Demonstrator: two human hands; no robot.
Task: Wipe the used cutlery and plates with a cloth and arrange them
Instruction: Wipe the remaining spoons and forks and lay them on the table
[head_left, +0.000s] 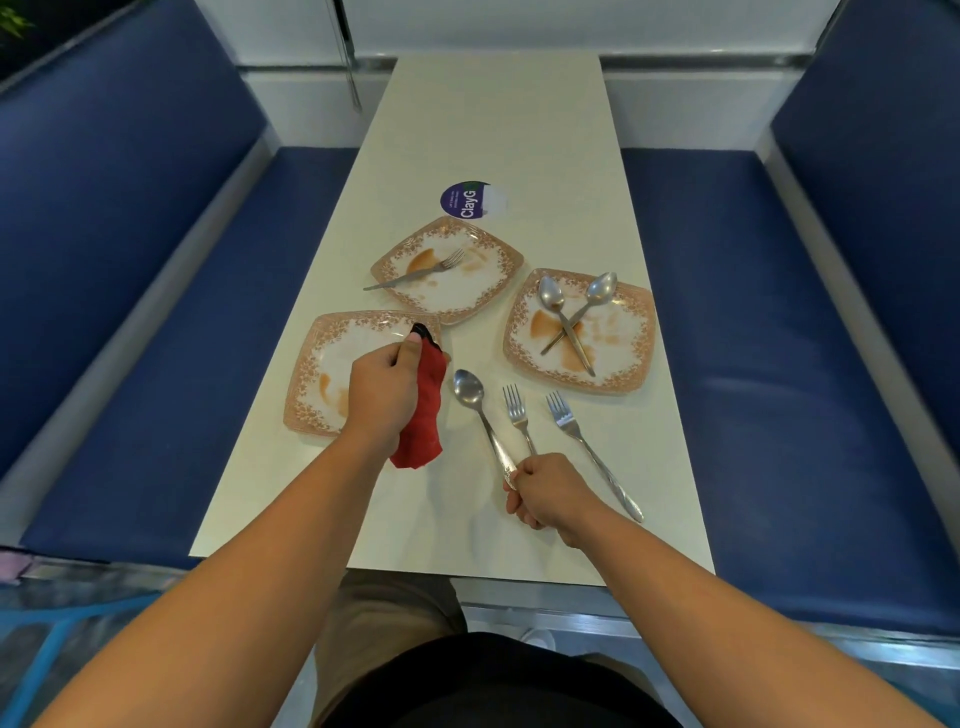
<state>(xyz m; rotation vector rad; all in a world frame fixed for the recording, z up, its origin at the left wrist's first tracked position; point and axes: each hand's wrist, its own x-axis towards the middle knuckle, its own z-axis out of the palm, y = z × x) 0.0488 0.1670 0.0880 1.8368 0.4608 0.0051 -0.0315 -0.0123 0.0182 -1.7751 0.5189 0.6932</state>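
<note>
Spoon (475, 415) lies w/ long axis running away from person, bowl far, handle end in closed right hand (543, 493); left hand (387, 387), fisted on red cloth (423, 410), sits just left of it, over near plate (317, 364); middle fork (518, 415) handle also under right hand, can't tell if gripped.

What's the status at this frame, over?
Left hand grips red cloth over near-left plate. Right hand at spoon and fork handles. Nothing in the way.
</note>
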